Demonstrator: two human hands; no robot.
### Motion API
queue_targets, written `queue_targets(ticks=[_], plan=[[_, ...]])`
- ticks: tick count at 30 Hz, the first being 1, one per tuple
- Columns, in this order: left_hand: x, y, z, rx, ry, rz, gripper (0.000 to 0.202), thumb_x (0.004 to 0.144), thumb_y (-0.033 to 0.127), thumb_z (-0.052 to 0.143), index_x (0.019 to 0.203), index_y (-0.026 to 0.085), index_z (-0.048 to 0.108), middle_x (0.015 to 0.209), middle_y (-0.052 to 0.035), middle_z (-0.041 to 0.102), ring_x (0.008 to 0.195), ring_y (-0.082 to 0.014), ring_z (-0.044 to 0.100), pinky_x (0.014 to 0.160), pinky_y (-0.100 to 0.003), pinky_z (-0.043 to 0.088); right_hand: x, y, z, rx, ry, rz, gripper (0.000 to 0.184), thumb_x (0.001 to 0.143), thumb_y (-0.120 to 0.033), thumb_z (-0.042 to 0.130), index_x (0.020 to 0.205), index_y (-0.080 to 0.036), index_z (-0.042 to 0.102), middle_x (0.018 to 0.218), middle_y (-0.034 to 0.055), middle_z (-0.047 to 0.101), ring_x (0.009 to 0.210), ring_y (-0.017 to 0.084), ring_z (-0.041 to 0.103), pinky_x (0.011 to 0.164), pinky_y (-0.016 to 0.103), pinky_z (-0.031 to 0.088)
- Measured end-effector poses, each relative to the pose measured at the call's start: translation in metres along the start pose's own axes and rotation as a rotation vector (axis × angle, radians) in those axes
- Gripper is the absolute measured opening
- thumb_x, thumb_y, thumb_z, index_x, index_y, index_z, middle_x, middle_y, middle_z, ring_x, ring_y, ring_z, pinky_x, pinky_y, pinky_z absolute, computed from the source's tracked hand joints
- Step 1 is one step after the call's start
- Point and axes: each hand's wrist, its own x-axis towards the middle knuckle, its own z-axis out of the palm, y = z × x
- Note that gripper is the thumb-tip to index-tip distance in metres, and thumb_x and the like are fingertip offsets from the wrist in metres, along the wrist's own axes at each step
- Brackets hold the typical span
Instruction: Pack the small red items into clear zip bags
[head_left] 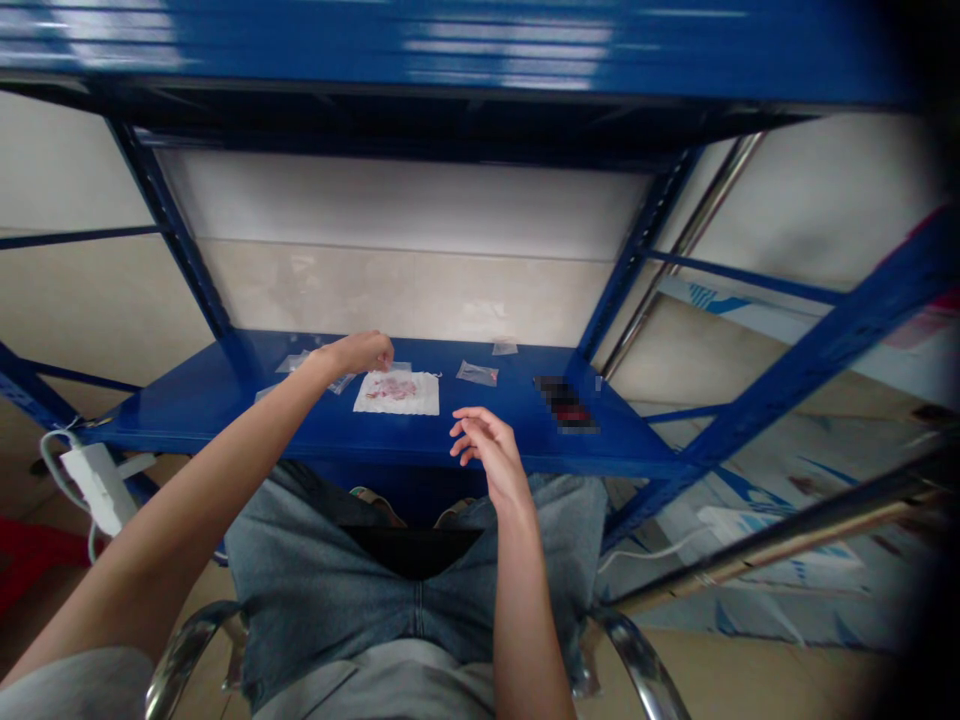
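Note:
My left hand (pixel 364 352) reaches over the blue shelf, fingers curled together and pointing down at the back edge of a white sheet or pouch (pixel 409 402). Whatever the fingers hold, if anything, is too small to make out. Small reddish-pink pieces (pixel 394 387) lie on the white sheet. A clear strip of plastic (pixel 401 368) shows just beside the left fingertips. My right hand (pixel 489 448) hovers near the shelf's front edge, fingers loosely bent and apart, with nothing in it. To the right of the sheet lies a small clear plastic bag (pixel 478 374).
More clear bags (pixel 292 362) lie left of the sheet, partly behind my left forearm. Another small bag (pixel 505 347) is near the back. A blurred dark object (pixel 564 404) lies at right. Blue uprights flank the shelf (pixel 195 410); a power strip (pixel 100 487) hangs at left.

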Motion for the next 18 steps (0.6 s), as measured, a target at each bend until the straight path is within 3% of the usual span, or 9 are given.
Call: queue_targets(ticks=[10, 14, 18], plan=[[-0.006, 0.004, -0.01, -0.133, -0.033, -0.025, 0.025, 0.067, -0.002, 0.055, 0.075, 0.014, 0.073, 0.07, -0.0041, 0.072, 0.063, -0.0128, 0.062, 0.06, -0.022, 0.04, 0.0, 0.0, -0.001, -0.005, -0.01, -0.007, 0.035, 0.081, -0.048, 0.07, 0.102, -0.02, 0.067, 0.083, 0.0031, 0.068, 0.056, 0.012, 0.064, 0.043, 0.019, 0.043], [-0.005, 0.006, -0.018, -0.17, -0.025, -0.055, 0.02, 0.069, 0.002, 0.054, 0.069, 0.014, 0.071, 0.063, -0.0038, 0.07, 0.057, -0.0129, 0.063, 0.058, -0.022, 0.042, 0.0, 0.001, -0.001, -0.002, -0.008, -0.006, 0.034, 0.082, -0.047, 0.069, 0.102, -0.02, 0.068, 0.083, 0.003, 0.068, 0.055, 0.011, 0.063, 0.043, 0.018, 0.043], [-0.011, -0.007, -0.026, -0.381, 0.036, -0.072, 0.01, 0.071, 0.011, 0.061, 0.069, 0.013, 0.07, 0.063, -0.006, 0.071, 0.057, -0.0144, 0.064, 0.058, -0.023, 0.046, -0.002, 0.0, -0.002, -0.004, -0.005, -0.001, 0.033, 0.082, -0.046, 0.069, 0.101, -0.02, 0.067, 0.083, 0.003, 0.068, 0.056, 0.011, 0.063, 0.043, 0.018, 0.043]])
